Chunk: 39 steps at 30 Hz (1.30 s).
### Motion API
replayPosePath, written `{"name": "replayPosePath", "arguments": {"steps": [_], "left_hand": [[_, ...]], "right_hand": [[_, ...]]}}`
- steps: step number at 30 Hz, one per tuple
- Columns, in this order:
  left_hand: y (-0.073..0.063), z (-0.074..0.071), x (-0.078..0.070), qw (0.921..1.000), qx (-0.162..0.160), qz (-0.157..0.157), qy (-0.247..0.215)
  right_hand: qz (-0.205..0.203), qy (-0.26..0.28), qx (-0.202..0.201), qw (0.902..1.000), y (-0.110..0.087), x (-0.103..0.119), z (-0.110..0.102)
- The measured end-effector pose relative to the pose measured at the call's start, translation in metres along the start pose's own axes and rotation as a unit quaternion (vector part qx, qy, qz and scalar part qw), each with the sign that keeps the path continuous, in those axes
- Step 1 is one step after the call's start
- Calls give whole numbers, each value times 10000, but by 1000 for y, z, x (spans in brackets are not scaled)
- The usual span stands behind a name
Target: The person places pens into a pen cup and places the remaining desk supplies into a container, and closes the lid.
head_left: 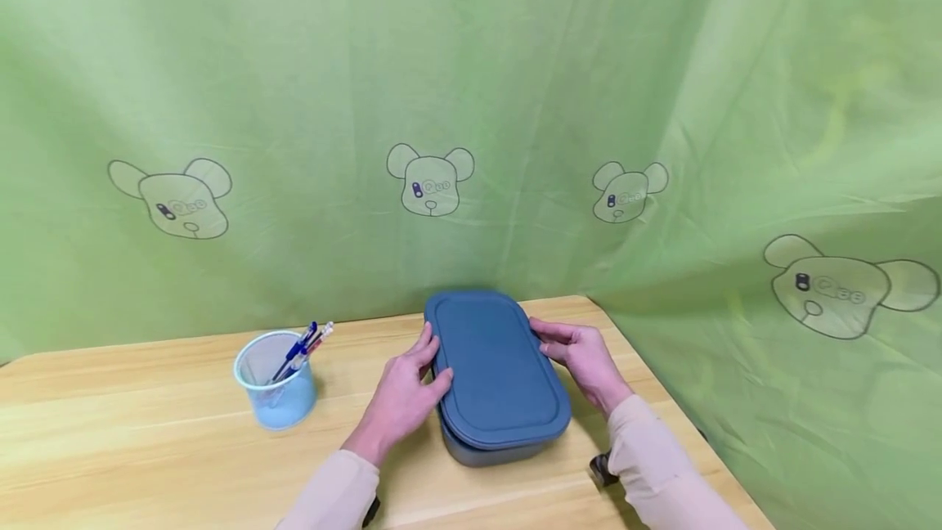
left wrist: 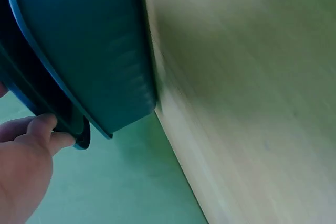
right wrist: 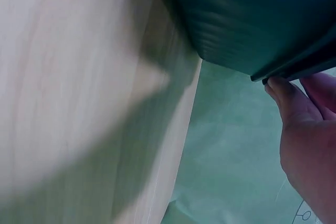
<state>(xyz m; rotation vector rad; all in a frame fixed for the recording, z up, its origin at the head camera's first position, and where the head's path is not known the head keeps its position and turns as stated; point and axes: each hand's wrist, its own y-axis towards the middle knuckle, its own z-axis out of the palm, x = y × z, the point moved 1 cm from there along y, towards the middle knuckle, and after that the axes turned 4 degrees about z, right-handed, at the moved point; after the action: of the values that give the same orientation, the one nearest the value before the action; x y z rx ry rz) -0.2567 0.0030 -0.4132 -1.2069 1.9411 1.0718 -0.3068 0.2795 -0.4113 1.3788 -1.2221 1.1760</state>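
A dark blue lid [head_left: 496, 366] lies over a dark blue-grey box [head_left: 489, 455] on the wooden table. My left hand [head_left: 407, 389] holds the lid's left edge, its thumb on the top face. At the opposite long edge, my right hand [head_left: 581, 354] pinches the lid between thumb and fingers. The left wrist view shows a dark gap between the lid's edge [left wrist: 31, 95] and the rim of the box [left wrist: 94, 51]. In the right wrist view the fingertips [right wrist: 277, 86] are right at the box rim, under the lid's edge. The inside of the box is hidden.
A light blue mesh pen cup [head_left: 283, 403] with several pens [head_left: 302, 352] stands left of the box. Behind the table and along its right side hangs a green curtain [head_left: 316, 252] with bear-head drawings. The table's right edge [head_left: 680, 407] runs close beyond my right hand.
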Motion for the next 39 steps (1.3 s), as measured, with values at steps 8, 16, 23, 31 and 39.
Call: {"name": "replayPosePath", "arguments": {"steps": [8, 16, 23, 31, 39], "left_hand": [[-1, 2, 7, 9996, 172, -206, 108], [0, 2, 9, 9995, 106, -252, 172], [-1, 4, 8, 9997, 71, -222, 74], [-5, 5, 9, 9992, 43, -389, 112], [-8, 4, 8, 9990, 47, -427, 89]], "right_hand": [[38, -134, 12, 9999, -1, 2, 5], [77, -221, 21, 9997, -2, -1, 7], [42, -388, 99, 9992, -3, -3, 6], [-22, -350, 224, 9991, -5, -9, 8], [-51, -583, 253, 9980, -7, -5, 6]]}}
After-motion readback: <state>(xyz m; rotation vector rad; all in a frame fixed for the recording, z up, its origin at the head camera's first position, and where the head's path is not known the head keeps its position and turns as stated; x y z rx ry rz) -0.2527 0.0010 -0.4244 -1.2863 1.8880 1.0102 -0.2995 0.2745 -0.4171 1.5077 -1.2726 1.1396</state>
